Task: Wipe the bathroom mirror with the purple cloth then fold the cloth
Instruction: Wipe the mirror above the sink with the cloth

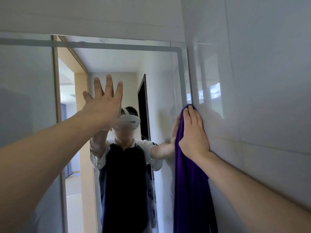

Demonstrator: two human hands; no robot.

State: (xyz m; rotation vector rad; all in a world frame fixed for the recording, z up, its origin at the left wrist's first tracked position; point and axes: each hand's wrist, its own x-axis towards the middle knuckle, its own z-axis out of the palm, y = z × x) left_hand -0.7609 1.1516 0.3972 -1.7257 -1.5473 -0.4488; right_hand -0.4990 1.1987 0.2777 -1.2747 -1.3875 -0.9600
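Against the right edge of the large frosted-bordered bathroom mirror (107, 61), we press the deep purple cloth (190, 182) with our right hand (193, 133). That hand lies flat, its fingers straight and close together and pointing up, its palm pushing the cloth onto the glass right where the mirror meets the glossy grey tiled wall (260, 81). The top of the cloth peeks out just above our fingertips, and the rest hangs down in long folds below the wrist, out past the bottom of the view. We do not curl any finger round the fabric; flat pressure alone keeps it there.

Our left hand (104, 105) is raised further left, before the middle of the mirror, with its fingers spread wide and straight and nothing in it. Whether its palm touches the glass we cannot tell.

Within the mirror we see our own reflection (124, 174): a white headset, a white short-sleeved shirt under a dark apron, both arms stretched forward. Behind the reflection stand a wooden door frame (56, 98) and a dark doorway (143, 106). A pale frosted band runs along the mirror's top and right side.
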